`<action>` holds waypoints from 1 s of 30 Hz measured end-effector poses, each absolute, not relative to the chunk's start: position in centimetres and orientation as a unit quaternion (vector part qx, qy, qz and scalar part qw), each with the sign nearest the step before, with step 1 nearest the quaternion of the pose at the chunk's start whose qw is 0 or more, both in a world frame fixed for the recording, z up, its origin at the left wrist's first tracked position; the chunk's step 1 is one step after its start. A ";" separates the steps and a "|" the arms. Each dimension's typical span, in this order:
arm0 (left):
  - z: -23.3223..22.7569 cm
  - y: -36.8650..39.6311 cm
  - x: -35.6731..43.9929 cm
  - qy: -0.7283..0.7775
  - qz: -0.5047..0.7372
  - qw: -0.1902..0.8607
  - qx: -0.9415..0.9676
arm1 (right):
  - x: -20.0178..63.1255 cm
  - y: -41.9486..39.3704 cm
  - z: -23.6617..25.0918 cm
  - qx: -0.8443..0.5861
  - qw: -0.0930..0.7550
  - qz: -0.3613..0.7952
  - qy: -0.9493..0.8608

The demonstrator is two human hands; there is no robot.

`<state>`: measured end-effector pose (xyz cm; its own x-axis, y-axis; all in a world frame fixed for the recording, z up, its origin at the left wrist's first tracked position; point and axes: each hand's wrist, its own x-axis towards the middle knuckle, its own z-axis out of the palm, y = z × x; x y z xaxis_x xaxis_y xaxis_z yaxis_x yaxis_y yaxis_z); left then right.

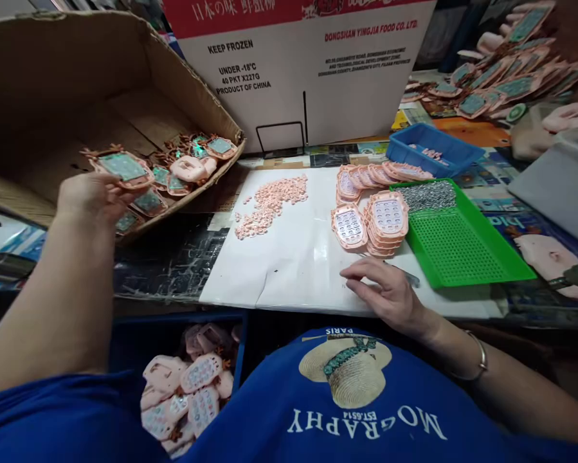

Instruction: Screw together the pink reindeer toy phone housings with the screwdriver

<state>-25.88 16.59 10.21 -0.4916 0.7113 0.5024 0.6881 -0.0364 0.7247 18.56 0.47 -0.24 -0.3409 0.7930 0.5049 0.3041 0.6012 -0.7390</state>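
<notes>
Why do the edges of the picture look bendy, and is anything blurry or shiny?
In the head view the wide lens bows the edges, so the brown cardboard box curves. The white paper sheet shows soft glare. The left hand holding a pink plastic piece with a green circuit board looks slightly smeared; the right hand and green perforated plastic tray are sharp.
</notes>
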 end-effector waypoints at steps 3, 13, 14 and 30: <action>10.2 13.9 -22.4 0.599 0.602 0.260 0.460 | 18.8 0.9 0.0 -0.409 0.460 0.364 -0.699; 1.7 2.2 0.4 0.314 0.442 0.786 0.297 | 18.0 2.5 0.2 -0.289 0.474 0.710 -0.433; 1.3 2.0 1.2 0.307 0.434 0.796 0.290 | 18.4 2.4 0.1 -0.285 0.478 0.718 -0.418; 2.6 6.4 1.0 0.338 0.335 0.697 0.536 | 19.6 2.9 0.8 -0.342 0.572 0.680 -0.305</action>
